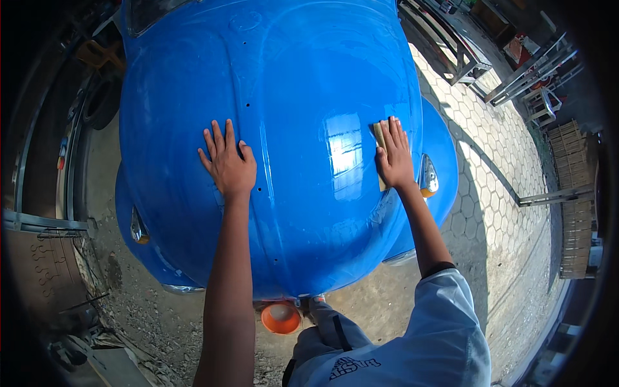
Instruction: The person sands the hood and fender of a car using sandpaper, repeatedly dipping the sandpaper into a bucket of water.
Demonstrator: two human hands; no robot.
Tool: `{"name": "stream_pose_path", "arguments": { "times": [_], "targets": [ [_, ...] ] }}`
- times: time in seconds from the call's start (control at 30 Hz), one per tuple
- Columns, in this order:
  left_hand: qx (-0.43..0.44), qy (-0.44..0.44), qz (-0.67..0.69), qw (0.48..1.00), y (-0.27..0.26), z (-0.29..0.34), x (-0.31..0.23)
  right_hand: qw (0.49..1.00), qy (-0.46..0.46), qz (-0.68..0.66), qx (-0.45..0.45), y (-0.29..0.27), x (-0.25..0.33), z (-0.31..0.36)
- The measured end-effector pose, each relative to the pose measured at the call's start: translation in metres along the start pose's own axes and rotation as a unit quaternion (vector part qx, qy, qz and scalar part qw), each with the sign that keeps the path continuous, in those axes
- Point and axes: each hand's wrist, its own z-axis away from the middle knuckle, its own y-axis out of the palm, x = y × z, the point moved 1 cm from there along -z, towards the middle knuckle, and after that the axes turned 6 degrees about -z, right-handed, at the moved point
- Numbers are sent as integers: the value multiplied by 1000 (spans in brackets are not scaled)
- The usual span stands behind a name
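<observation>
A glossy blue car hood [303, 84] curves out in front of me, wet in places, with a row of small dark holes near its middle. My left hand [231, 166] lies flat on the left half, fingers spread, with nothing in it. Over on the right side, my right hand [395, 158] presses a tan strip [379, 137], which looks like sandpaper or a sanding pad, against the paint. The palm and fingers hide most of this strip. Close by the right hand is a chrome and orange turn signal [429, 175]; its counterpart [138, 227] sits on the left fender.
An orange bowl [265, 318] stands on the ground below the car's nose, beside my legs. Metal frames and a bench [474, 64] stand at the far right on hexagonal paving. A tire [100, 105] and a yellow chair [97, 55] are at the left.
</observation>
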Motion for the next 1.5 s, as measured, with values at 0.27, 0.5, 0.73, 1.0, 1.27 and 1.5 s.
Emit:
{"name": "stream_pose_path", "arguments": {
  "times": [0.27,0.5,0.73,1.0,1.27,1.5],
  "targets": [
    [-44,22,90,995,4,7,10,980,-197,18,-12,75,147,-19],
    [-32,76,24,996,3,137,40,931,-287,-30,223,32,122,160],
    [-57,55,15,997,20,198,46,994,1,33,-106,56,92,69],
    [-68,52,45,995,20,196,49,964,-254,-7,76,85,191,184],
    [-95,53,37,993,27,196,49,993,-50,31,-97,45,64,128],
    [-95,65,50,992,23,194,50,960,-278,-16,-9,119,227,163]
  ]
}}
